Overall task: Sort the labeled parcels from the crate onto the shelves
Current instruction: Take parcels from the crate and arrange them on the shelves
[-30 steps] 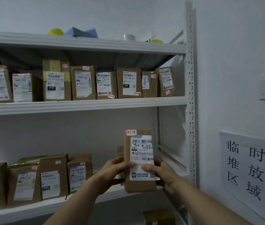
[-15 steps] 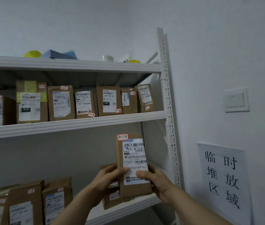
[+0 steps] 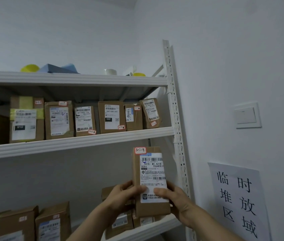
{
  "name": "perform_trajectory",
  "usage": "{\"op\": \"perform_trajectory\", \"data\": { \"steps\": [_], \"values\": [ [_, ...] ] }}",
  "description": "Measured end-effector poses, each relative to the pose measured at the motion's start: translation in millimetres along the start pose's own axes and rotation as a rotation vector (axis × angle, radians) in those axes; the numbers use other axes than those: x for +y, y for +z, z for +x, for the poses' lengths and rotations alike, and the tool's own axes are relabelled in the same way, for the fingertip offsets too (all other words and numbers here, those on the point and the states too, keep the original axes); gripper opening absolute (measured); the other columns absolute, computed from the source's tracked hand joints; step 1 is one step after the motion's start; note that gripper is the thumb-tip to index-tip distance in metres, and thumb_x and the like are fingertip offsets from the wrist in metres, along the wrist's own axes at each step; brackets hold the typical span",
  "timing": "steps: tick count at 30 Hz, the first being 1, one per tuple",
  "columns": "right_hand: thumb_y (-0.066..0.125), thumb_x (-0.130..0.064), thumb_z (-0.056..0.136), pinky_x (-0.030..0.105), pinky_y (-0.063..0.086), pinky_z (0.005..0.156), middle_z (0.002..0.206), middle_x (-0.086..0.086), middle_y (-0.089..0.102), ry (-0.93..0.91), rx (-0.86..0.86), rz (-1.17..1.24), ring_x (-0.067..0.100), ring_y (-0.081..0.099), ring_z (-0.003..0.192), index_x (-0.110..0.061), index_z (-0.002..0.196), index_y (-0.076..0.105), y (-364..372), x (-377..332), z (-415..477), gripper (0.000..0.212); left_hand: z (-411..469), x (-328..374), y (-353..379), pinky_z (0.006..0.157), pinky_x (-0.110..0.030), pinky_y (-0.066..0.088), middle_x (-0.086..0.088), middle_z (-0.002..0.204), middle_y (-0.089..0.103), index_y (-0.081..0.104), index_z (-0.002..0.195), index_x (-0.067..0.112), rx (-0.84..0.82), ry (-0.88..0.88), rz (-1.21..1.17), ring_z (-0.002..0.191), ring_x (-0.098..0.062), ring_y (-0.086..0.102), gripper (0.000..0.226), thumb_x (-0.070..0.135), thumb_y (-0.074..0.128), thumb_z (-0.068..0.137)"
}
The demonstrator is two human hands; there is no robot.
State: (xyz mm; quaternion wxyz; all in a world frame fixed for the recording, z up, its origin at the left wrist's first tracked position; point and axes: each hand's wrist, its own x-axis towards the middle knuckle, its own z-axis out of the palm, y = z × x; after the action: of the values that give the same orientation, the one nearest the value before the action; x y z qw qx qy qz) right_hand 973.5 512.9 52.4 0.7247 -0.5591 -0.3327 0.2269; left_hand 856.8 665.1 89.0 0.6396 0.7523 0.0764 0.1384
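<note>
The shelf above my grip [image 3: 78, 141] carries a row of brown boxes standing side by side, labels facing me; among them a box marked 010 [image 3: 26, 119] sits up and to the left of my hands, and a box marked 060 [image 3: 111, 117] almost straight above my left hand; the last box in the row [image 3: 151, 113] stands tilted, near the white post [image 3: 174, 119]. Higher again, the top shelf [image 3: 75, 80] holds a yellow object [image 3: 29, 68], something blue [image 3: 59, 68] and a white roll [image 3: 110, 71]; from below I cannot tell more of them. The lower shelf [image 3: 148, 228], just under my grip, has boxes right behind my hands [image 3: 120, 223] and more boxes [image 3: 52, 221] well to the left of my left forearm.

I hold the parcel [image 3: 150, 181] upright in both hands, by its lower half; my left hand [image 3: 120, 197] wraps its left edge and my right hand [image 3: 176, 199] its right edge, each thumb pressed on the white shipping label [image 3: 152, 171], fingers curled round behind; the parcel's top half rises above my grip, with a red-bordered sticker [image 3: 140, 150] reading 3-1-9 at its upper left corner; its bottom edge hangs just above the lower shelf, in front of the boxes there. To the right of my right hand a paper sign [image 3: 238, 202] with large characters is on the wall; above that, a wall switch [image 3: 246, 115].
</note>
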Motion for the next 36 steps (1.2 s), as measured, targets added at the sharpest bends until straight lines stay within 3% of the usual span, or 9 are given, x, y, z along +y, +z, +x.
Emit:
{"op": "perform_trajectory", "data": {
  "steps": [4,8,11,15,20,24,29,33,36],
  "values": [
    [0.086,-0.033,0.042,0.035,0.055,0.077,0.102,0.007,0.073,-0.026,-0.017,0.022,0.025,0.069,0.096,-0.018,0.118,0.061,-0.1,-4.9,3.8,0.082,2.7,2.8,-0.8,0.072,-0.026,0.055,-0.001,0.099,0.074,0.062,0.118,0.018,0.021,-0.006,-0.006,0.094,-0.016,0.07,0.054,0.034,0.08,0.069],
    [0.084,-0.023,0.06,0.041,0.055,0.083,0.102,0.011,0.073,-0.041,-0.033,0.085,0.031,0.068,0.097,-0.015,0.116,0.061,1.4,-11.5,4.8,0.061,6.5,3.7,-4.6,0.083,-0.033,0.055,-0.003,0.106,0.072,0.056,0.126,0.018,-0.004,0.006,0.012,0.1,-0.02,0.069,0.079,0.039,0.085,0.055],
    [0.084,-0.02,0.061,0.043,0.054,0.084,0.101,0.012,0.073,-0.048,-0.018,0.101,0.033,0.067,0.098,-0.013,0.116,0.062,0.5,-13.4,9.5,0.06,9.9,6.1,-7.1,0.09,-0.036,0.054,-0.003,0.111,0.071,0.05,0.134,0.019,-0.01,0.012,0.019,0.102,-0.021,0.068,0.093,0.039,0.087,0.051],
    [0.081,-0.017,0.059,0.042,0.054,0.081,0.1,0.013,0.073,-0.041,0.007,0.132,0.034,0.067,0.097,-0.012,0.116,0.063,-2.3,-10.4,21.6,0.06,13.0,11.8,-11.0,0.102,-0.041,0.046,-0.006,0.128,0.06,0.045,0.139,0.02,0.094,0.026,0.047,0.118,-0.022,0.057,0.108,0.059,0.086,0.048],
    [0.079,-0.019,0.054,0.035,0.055,0.066,0.097,0.013,0.074,-0.027,0.059,0.19,0.03,0.069,0.089,-0.012,0.116,0.063,-4.9,-6.6,40.2,0.064,25.5,37.3,-22.6,0.099,-0.036,0.041,-0.007,0.133,0.052,0.049,0.136,0.014,0.399,0.158,0.152,0.12,-0.021,0.049,0.057,0.038,0.063,0.086],
    [0.078,-0.018,0.055,0.034,0.056,0.063,0.093,0.011,0.075,-0.088,0.098,0.204,0.026,0.07,0.082,-0.013,0.112,0.065,-0.5,-14.5,66.6,0.059,56.4,66.1,-47.0,0.102,-0.034,0.037,-0.01,0.139,0.049,0.044,0.14,0.011,0.572,0.243,0.411,0.127,-0.023,0.046,0.054,0.02,0.061,0.09],
    [0.075,-0.031,0.058,0.048,0.054,0.087,0.089,0.01,0.075,-0.228,0.178,0.212,0.029,0.07,0.087,-0.016,0.103,0.068,11.0,-48.2,117.9,0.048,110.3,110.4,-84.0,0.104,-0.035,0.038,-0.008,0.14,0.05,0.046,0.14,0.014,0.738,0.327,0.728,0.128,-0.025,0.046,0.052,0.014,0.054,0.089],
    [0.068,-0.033,0.071,0.033,0.055,0.069,0.09,0.007,0.075,-0.357,0.181,0.231,0.018,0.072,0.074,-0.02,0.1,0.069,19.3,-80.6,161.9,0.032,161.3,144.0,-118.3,0.106,-0.045,0.039,-0.009,0.141,0.045,0.044,0.14,0.019,0.827,0.376,0.995,0.129,-0.029,0.039,0.054,0.013,0.049,0.087],
    [0.067,-0.037,0.065,0.03,0.053,0.065,0.09,0.008,0.075,-0.393,0.184,0.216,0.017,0.072,0.073,-0.019,0.099,0.069,22.8,-95.5,183.5,0.039,189.8,165.5,-131.5,0.116,-0.045,0.019,-0.009,0.154,0.026,0.029,0.148,0.019,0.871,0.404,1.226,0.143,-0.03,0.015,0.062,0.012,0.049,0.09]
  ]
}}
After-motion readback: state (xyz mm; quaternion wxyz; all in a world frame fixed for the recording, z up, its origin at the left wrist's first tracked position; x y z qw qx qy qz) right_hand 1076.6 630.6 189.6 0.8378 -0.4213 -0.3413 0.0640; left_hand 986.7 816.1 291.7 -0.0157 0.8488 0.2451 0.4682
